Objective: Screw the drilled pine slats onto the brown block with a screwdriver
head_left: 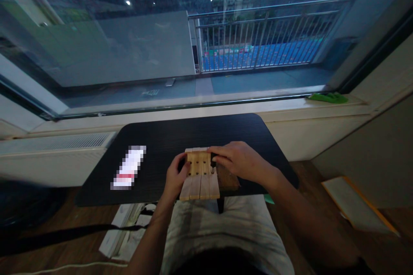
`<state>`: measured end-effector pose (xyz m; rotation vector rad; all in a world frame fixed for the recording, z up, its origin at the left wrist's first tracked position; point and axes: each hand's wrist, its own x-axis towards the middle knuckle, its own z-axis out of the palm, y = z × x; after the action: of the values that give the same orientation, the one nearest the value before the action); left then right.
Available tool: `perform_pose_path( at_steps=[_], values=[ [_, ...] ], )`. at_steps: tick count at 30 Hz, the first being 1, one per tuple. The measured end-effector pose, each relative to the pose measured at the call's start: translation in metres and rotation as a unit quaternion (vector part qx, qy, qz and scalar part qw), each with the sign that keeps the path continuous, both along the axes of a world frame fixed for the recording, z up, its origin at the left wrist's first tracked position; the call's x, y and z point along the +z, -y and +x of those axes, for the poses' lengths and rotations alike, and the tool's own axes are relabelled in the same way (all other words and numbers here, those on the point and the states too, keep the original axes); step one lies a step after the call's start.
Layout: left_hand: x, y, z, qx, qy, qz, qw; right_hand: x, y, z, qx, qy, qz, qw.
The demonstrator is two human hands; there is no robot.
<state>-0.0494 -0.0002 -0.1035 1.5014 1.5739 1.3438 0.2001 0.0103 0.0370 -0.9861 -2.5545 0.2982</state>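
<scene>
A small panel of pale wooden slats (200, 187) lies near the table's front edge, its near end over the edge. A lighter yellowish cross strip with several dark round screw heads or holes spans it. My left hand (176, 175) grips the panel's left side, thumb on top. In my right hand (243, 161), thumb and fingers pinch a short dark-handled screwdriver (213, 160), upright over the strip's right end. Its tip points down at the rightmost dark spot; whether it touches is too small to tell. Partly under my right hand is a brown wooden piece (227, 178).
The black table (161, 137) stands against the windowsill (284, 109). A pixelated white-and-red flat item (129, 167) lies on its left. A green cloth-like item (329, 98) rests on the sill. On the floor are a white box (119, 232) and a white, orange-edged board (358, 204).
</scene>
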Motion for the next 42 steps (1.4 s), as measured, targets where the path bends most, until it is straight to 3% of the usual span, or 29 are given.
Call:
perform_pose_path(
  at_steps=[42],
  values=[
    [-0.001, -0.001, 0.0, 0.013, -0.01, 0.007, 1.0, 0.015, -0.001, -0.011, -0.014, 0.068, 0.048, 0.996]
  ],
)
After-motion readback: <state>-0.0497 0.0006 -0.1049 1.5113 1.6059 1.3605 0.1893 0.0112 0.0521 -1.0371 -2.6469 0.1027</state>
